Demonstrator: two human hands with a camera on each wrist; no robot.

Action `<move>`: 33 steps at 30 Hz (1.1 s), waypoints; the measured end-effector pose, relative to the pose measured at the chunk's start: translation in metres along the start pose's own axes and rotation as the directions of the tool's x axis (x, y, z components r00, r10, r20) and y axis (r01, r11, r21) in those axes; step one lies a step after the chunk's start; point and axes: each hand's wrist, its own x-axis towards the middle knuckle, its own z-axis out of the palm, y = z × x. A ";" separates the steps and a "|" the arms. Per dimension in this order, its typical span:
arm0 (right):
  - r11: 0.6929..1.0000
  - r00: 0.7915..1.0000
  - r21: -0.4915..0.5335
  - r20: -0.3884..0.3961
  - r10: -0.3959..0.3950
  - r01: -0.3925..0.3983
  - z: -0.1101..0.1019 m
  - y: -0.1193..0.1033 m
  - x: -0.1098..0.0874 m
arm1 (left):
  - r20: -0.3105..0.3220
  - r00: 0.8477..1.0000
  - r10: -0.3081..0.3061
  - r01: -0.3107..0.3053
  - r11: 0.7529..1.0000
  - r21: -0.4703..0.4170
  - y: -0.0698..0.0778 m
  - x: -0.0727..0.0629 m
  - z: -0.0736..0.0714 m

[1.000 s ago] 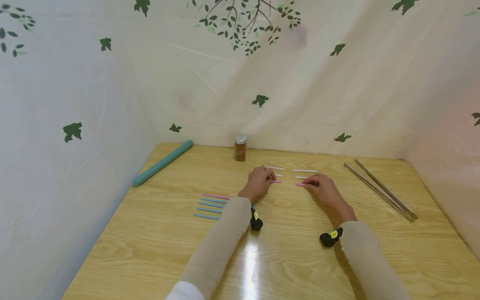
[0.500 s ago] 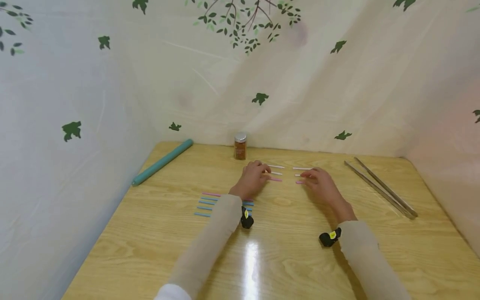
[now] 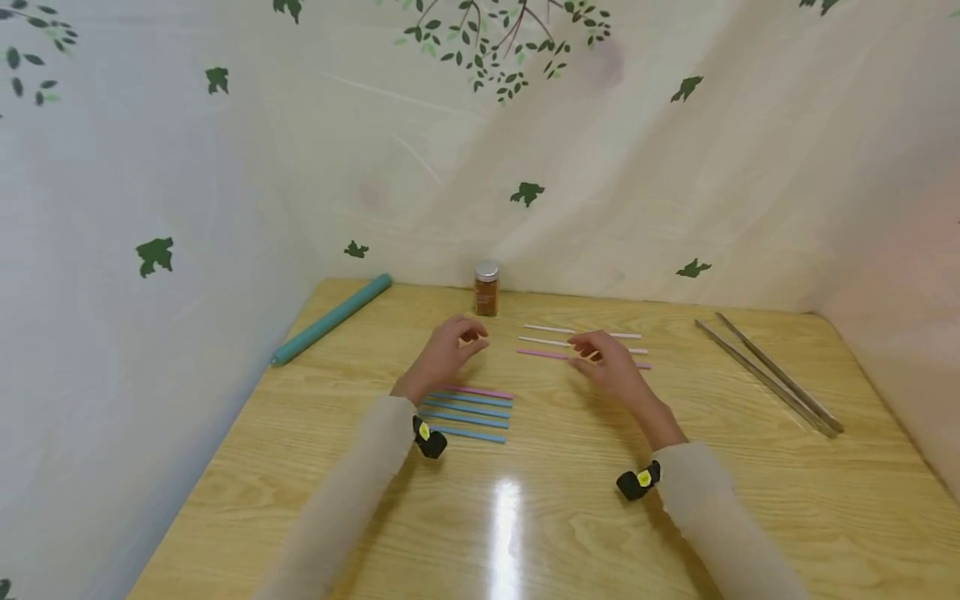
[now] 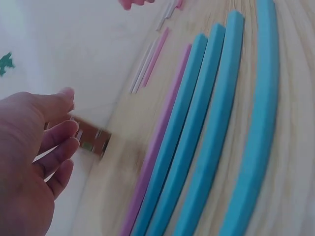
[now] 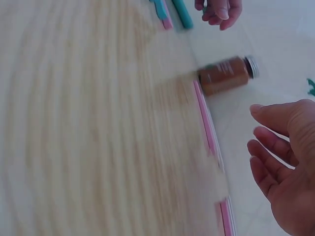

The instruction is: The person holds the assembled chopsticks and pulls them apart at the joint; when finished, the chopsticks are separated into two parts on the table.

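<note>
My left hand (image 3: pixel 444 358) hovers over the table behind a row of thin sticks, its fingers loosely bent around nothing. Below it lie several blue sticks (image 4: pixel 224 98) and one pink stick (image 4: pixel 162 128), roughly parallel; the forearm hides their left ends in the head view. My right hand (image 3: pixel 611 367), also holding nothing, is above a second row: a pink stick (image 3: pixel 542 354) and two white sticks (image 3: pixel 543 341). The hand covers part of these sticks. In the right wrist view the thumb and fingers (image 5: pixel 269 142) are apart with a gap between them.
A spice jar (image 3: pixel 487 292) with a silver lid stands at the back of the table. A teal roller-like rod (image 3: pixel 333 321) lies at the back left. Long metal tongs (image 3: pixel 772 375) lie at the right. A patterned cloth (image 3: pixel 450 167) hangs behind the table.
Both hands have let go of the pink stick in the right row. The left hand has drawn back leftward; the right hand has shifted slightly left over the row.
</note>
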 end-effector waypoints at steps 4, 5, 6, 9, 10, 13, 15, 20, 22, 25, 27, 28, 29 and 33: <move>0.999 1.000 0.047 0.027 -0.002 0.001 0.014 -0.012 0.001 | -0.026 0.999 -0.024 0.023 0.999 -0.037 -0.014 -0.018 -0.019; 0.998 0.999 0.059 0.038 -0.001 -0.002 0.017 -0.015 0.001 | -0.029 0.999 -0.033 0.032 0.998 -0.047 -0.017 -0.022 -0.023; 0.997 0.999 0.071 0.047 0.002 -0.005 0.020 -0.017 0.001 | -0.029 0.999 -0.041 0.040 0.998 -0.058 -0.021 -0.026 -0.026; 0.993 0.997 0.111 0.080 0.019 -0.027 0.028 -0.024 0.001 | -0.012 0.996 -0.093 0.091 0.990 -0.107 -0.029 -0.038 -0.035; 0.991 0.995 0.125 0.093 0.026 -0.037 0.031 -0.027 0.001 | 0.001 0.995 -0.104 0.104 0.987 -0.119 -0.031 -0.042 -0.037; 0.987 0.992 0.155 0.119 0.030 -0.049 0.040 -0.034 0.002 | 0.046 0.991 -0.126 0.132 0.978 -0.162 -0.036 -0.054 -0.042; 0.985 0.990 0.169 0.137 0.018 -0.041 0.047 -0.038 0.002 | 0.068 0.990 -0.126 0.136 0.975 -0.173 -0.039 -0.061 -0.044; 0.982 0.982 0.183 0.190 -0.001 -0.034 0.060 -0.050 0.004 | 0.086 0.987 -0.137 0.148 0.979 -0.141 -0.044 -0.070 -0.045; 0.985 0.976 0.170 0.216 -0.004 -0.034 0.064 -0.052 0.004 | 0.099 0.983 -0.153 0.165 0.978 -0.127 -0.045 -0.071 -0.045; 0.990 0.968 0.137 0.251 0.008 -0.044 0.071 -0.053 0.005 | 0.124 0.979 -0.163 0.177 0.978 -0.112 -0.045 -0.072 -0.045; 0.993 0.964 0.109 0.266 0.019 -0.050 0.075 -0.052 0.006 | 0.141 0.978 -0.154 0.169 0.981 -0.099 -0.044 -0.072 -0.045; 0.995 0.962 0.092 0.272 0.021 -0.048 0.077 -0.052 0.006 | 0.149 0.978 -0.148 0.162 0.983 -0.090 -0.044 -0.072 -0.044; 0.997 0.961 0.073 0.277 0.019 -0.041 0.078 -0.051 0.007 | 0.156 0.977 -0.142 0.157 0.984 -0.083 -0.045 -0.072 -0.043; 1.000 0.958 0.000 0.287 -0.005 0.005 0.083 -0.051 0.009 | 0.173 0.976 -0.132 0.144 0.988 -0.061 -0.046 -0.071 -0.039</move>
